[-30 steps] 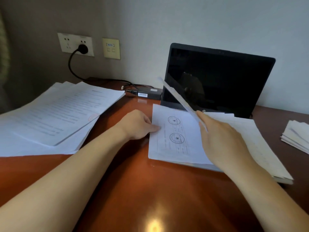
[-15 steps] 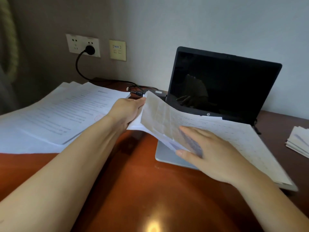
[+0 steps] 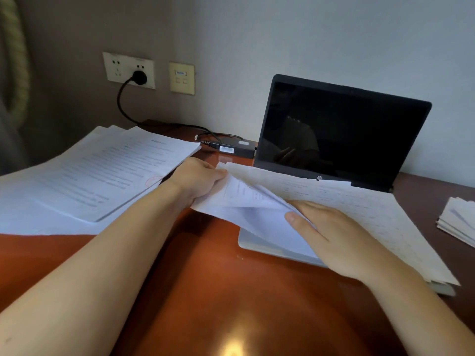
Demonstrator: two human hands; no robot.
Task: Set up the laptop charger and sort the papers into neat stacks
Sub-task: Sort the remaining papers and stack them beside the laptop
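An open laptop point(image 3: 341, 132) with a dark screen stands on the wooden desk, its keyboard covered by printed papers point(image 3: 359, 209). My left hand point(image 3: 198, 181) pinches the left edge of several lifted sheets point(image 3: 241, 199) from that pile. My right hand point(image 3: 331, 232) lies under the lifted sheets, fingers spread, pressing on the papers below. The black charger brick point(image 3: 235, 147) rests behind the papers, left of the laptop. Its cable leads to a plug point(image 3: 138, 78) seated in the wall socket.
A broad stack of printed pages point(image 3: 97, 176) covers the desk's left side. A smaller stack of papers point(image 3: 460, 222) lies at the right edge. A yellowish wall switch plate point(image 3: 181, 78) sits right of the socket. Bare red-brown desk point(image 3: 205, 291) spreads in front.
The sheet my right hand held up has come down leftward into my left hand's grip. My right hand dropped flat onto the pile beneath it.
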